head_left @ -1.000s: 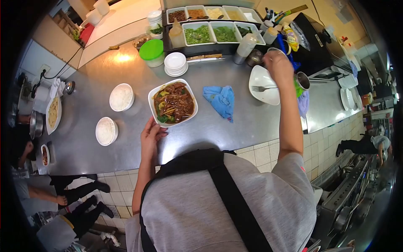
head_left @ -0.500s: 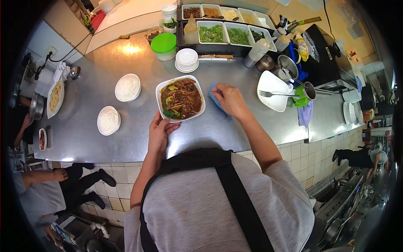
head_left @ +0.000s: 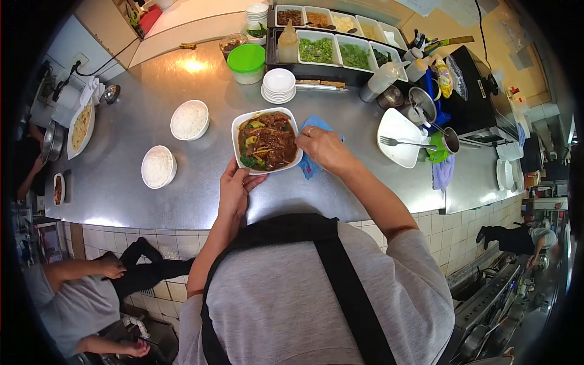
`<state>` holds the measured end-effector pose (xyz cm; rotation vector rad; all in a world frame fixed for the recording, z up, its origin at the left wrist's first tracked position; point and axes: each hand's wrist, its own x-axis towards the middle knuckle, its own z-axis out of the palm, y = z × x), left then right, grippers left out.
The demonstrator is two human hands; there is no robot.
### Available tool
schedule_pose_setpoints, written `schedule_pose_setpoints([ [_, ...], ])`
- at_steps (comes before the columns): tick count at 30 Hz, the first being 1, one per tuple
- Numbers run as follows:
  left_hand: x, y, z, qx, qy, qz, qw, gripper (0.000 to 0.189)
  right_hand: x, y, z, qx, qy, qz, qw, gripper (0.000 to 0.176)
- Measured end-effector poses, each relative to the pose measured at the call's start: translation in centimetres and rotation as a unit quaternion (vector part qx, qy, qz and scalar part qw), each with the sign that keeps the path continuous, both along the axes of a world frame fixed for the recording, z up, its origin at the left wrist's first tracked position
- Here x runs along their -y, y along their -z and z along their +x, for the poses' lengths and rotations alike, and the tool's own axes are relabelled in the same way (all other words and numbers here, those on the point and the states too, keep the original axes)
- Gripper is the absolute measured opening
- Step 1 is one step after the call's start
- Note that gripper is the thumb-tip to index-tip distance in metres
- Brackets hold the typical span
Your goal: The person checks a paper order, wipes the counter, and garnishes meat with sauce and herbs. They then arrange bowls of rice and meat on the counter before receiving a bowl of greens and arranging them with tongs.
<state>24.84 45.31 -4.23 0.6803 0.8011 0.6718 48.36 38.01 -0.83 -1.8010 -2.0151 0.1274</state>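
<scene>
A squarish white bowl [head_left: 298, 159] holds meat in brown sauce with green vegetables. My left hand [head_left: 234, 193] grips its near left edge, thumb at the rim and fingers underneath. At the right rim, the fingertips of my right hand [head_left: 328, 149] are pinched together against the bowl; what they hold, if anything, is hidden. Beneath and behind that hand, a blue cloth [head_left: 316, 125] lies spread on the steel counter. Two bowls of white rice [head_left: 190, 120] stand to the left.
Small white dishes [head_left: 279, 80] are stacked beyond the bowl, beside a green-lidded tub [head_left: 247, 59]. Topping trays [head_left: 318, 51] line the back. A white dish with a fork [head_left: 397, 142] sits right on the steel counter [head_left: 109, 182]. A co-worker [head_left: 82, 298] is at lower left.
My right hand has moved left from the cloth to the bowl's right rim. The blue cloth now lies more spread out. The co-worker at lower left has shifted posture.
</scene>
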Motion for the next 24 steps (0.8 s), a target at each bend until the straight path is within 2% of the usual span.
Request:
schedule_pose_setpoints([
  [3,-0.2,-0.1,-0.1,-0.01,0.009,0.002,1.0,0.048,0.3,0.2,0.7,-0.058,-0.048,-0.031,0.997,0.008],
  [6,-0.4,-0.2,-0.3,-0.018,0.022,0.008,1.0,0.048,1.3,-1.3,3.5,-0.299,0.001,-0.098,0.949,0.006],
  [8,-0.5,0.0,-0.4,-0.02,0.03,0.014,0.999,0.048,2.2,-1.4,6.2,-0.352,0.092,-0.073,0.929,0.007],
  [10,-0.8,0.3,-0.6,-0.022,0.041,0.021,0.999,0.048,3.4,-1.3,7.5,-0.171,0.18,0.0,0.969,0.007],
  [11,-0.9,0.3,-0.8,-0.028,0.043,0.023,0.998,0.048,3.9,-1.1,7.8,-0.078,0.223,0.036,0.971,0.008],
  [14,-1.2,0.2,-0.9,-0.039,0.05,0.027,0.998,0.048,5.4,-1.4,6.3,-0.076,0.216,-0.02,0.973,0.01],
  [17,-1.3,0.1,-0.9,-0.038,0.051,0.024,0.998,0.049,7.0,-1.0,2.9,0.026,0.206,-0.184,0.961,0.009],
  [20,-0.9,0.0,-0.7,-0.031,0.045,0.023,0.998,0.049,7.9,2.5,1.6,0.019,0.221,-0.096,0.97,0.014],
  [24,-0.1,0.1,-0.7,-0.032,0.03,0.02,0.999,0.048,6.6,1.4,-0.6,-0.228,0.253,-0.029,0.94,0.016],
])
